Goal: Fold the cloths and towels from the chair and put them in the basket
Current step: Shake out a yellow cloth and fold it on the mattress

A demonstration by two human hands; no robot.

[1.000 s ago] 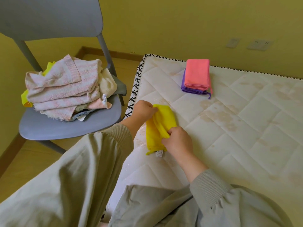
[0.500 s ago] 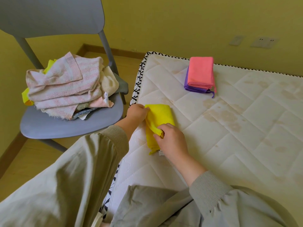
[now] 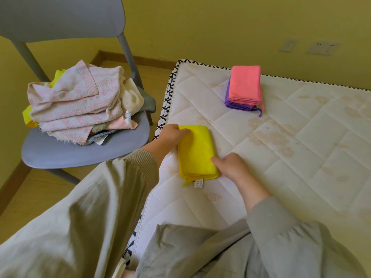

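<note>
Yellow microfibre cloth (image 3: 195, 152), folded to a rectangle, lies flat on the white quilted mattress (image 3: 301, 157). Left hand (image 3: 172, 136) presses its far corner with straight fingers. Right hand (image 3: 230, 167), loosely curled, touches its right edge. A second ago both hands pinched a raised fold.

yellow cloth (image 3: 197, 153) folded over, now lying flat
</note>
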